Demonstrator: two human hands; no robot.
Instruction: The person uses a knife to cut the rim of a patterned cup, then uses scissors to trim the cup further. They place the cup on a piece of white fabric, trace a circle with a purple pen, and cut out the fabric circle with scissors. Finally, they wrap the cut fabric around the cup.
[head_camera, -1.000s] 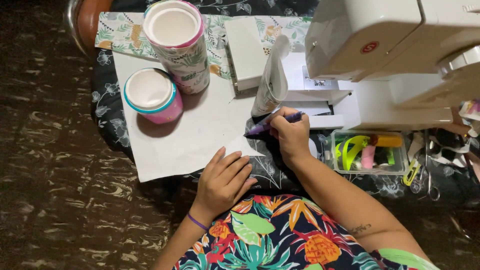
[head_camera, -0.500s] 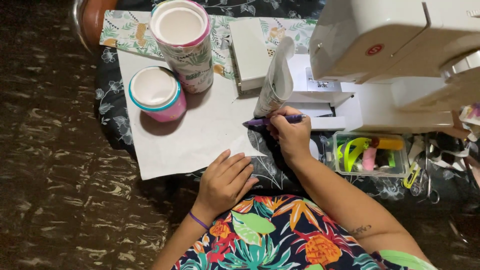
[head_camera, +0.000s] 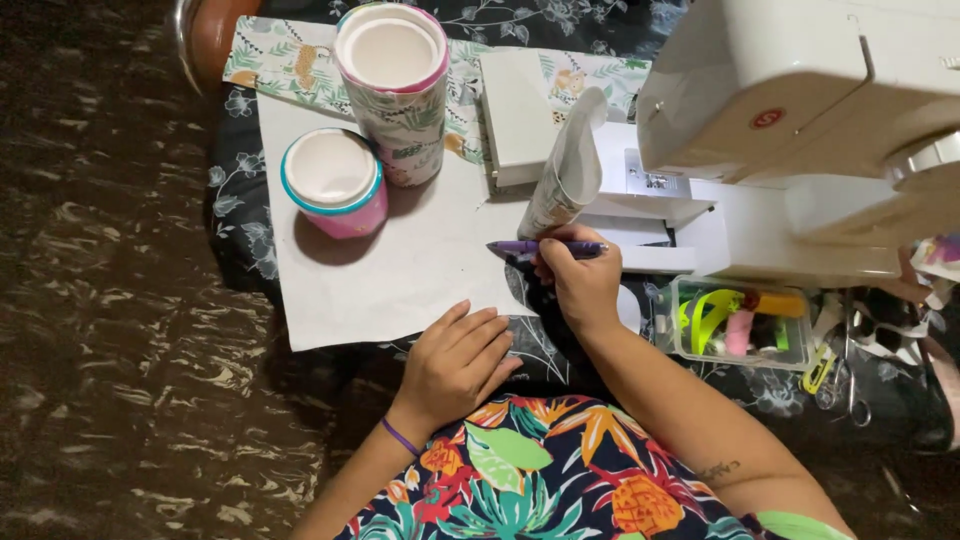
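Observation:
My right hand (head_camera: 578, 280) grips a purple pen (head_camera: 545, 247), its tip resting on the right edge of a white sheet of paper (head_camera: 400, 260). My left hand (head_camera: 455, 362) lies flat, fingers together, on the sheet's near right corner and holds nothing. A curled-up flap of patterned paper (head_camera: 568, 170) rises just above the pen. On the sheet stand a tall leaf-print cylinder with a pink rim (head_camera: 393, 88) and a short pink tub with a teal rim (head_camera: 335, 182).
A white sewing machine (head_camera: 800, 130) fills the upper right. A clear plastic box of coloured bits (head_camera: 740, 320) sits to the right of my right hand. Scissors (head_camera: 850, 380) lie further right. A dark floral cloth (head_camera: 240, 220) covers the table; dark floor lies left.
The view has shifted slightly. My right hand has turned the pen a little, so it now lies level. My left hand stays flat on the sheet.

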